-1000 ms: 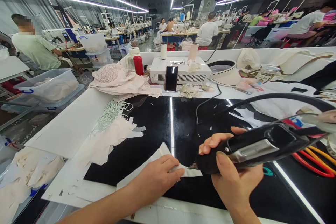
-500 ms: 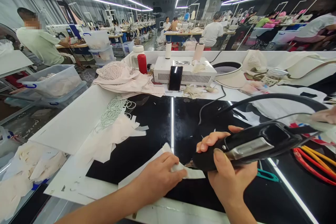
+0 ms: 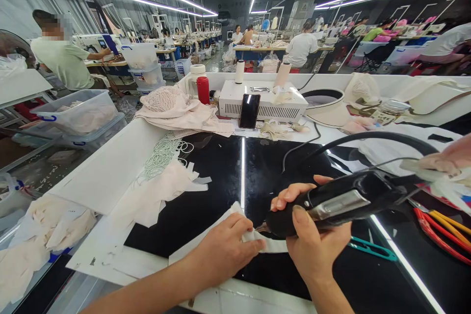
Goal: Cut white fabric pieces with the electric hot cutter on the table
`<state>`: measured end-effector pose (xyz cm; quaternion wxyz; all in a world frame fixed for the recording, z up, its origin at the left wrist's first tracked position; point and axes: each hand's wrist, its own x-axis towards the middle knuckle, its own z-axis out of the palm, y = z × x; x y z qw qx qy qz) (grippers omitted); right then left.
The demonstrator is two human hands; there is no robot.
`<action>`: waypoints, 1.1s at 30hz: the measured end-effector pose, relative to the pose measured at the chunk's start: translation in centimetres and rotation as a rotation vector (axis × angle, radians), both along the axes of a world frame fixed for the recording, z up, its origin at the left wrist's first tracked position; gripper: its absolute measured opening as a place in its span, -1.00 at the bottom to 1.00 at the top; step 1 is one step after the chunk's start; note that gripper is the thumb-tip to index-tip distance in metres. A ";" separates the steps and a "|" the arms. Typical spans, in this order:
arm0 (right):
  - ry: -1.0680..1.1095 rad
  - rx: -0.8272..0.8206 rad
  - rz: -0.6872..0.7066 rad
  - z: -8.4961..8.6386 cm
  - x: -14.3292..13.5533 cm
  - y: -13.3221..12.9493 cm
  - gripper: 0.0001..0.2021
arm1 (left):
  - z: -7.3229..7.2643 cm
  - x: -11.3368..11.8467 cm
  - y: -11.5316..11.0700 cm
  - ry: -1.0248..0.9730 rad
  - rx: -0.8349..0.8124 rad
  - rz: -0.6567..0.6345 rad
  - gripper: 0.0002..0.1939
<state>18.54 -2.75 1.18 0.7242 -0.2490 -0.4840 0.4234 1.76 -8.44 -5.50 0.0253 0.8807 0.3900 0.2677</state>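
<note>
My left hand [image 3: 226, 245] is closed, thumb and fingers pinching a folded white fabric strip [image 3: 274, 246] over the black table top [image 3: 221, 181]. In my right hand [image 3: 318, 250] is a black corded hand tool [image 3: 331, 206] with a silver lever on its side, my fingers wrapped round its front. The tool's narrow metal tip [image 3: 262, 227] points left and meets the fabric close to my left fingertips; whether it presses into the cloth I cannot tell. Part of the strip passes behind my right hand. Under my left wrist lies a longer white piece [image 3: 200, 235].
Pale fabric pieces [image 3: 158, 184] and tangled light-green cord [image 3: 164, 154] lie on the left. Behind stand a phone [image 3: 249, 110] and a white box [image 3: 265, 98]. At right are a teal bodkin-like tool [image 3: 373, 248] and red-and-orange handles [image 3: 441, 235]. Co-workers sit beyond.
My right hand and the black tool have shifted slightly left, closer to my left hand. The left hand keeps its pinch on the fabric. The whole view has moved slightly.
</note>
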 end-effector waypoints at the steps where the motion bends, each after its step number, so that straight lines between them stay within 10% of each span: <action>1: -0.004 -0.006 -0.002 0.0 -0.2 0.0 -0.58 | 0.0 0.0 0.0 0.003 -0.001 0.001 -0.78; 9: -0.038 -0.001 0.009 -0.3 0.3 0.6 -0.58 | 0.8 -1.0 0.3 -0.034 -0.005 -0.020 -0.73; 17: -0.214 -0.066 -0.135 0.3 3.4 0.8 -0.47 | 2.7 -3.3 2.9 0.042 -0.158 0.318 -0.88; 25: -0.312 -0.090 -0.567 -6.0 7.4 -2.7 -0.65 | 1.4 -3.6 4.4 -0.020 -0.233 0.071 -0.83; 27: -0.390 -0.110 -0.486 -7.4 7.4 -4.7 -0.92 | 1.4 -3.8 4.9 -0.048 -0.250 0.047 -0.77; 33: -0.603 -0.232 0.010 -7.6 3.5 -6.9 -0.79 | 4.2 -3.4 6.0 -0.220 -0.475 0.236 -0.57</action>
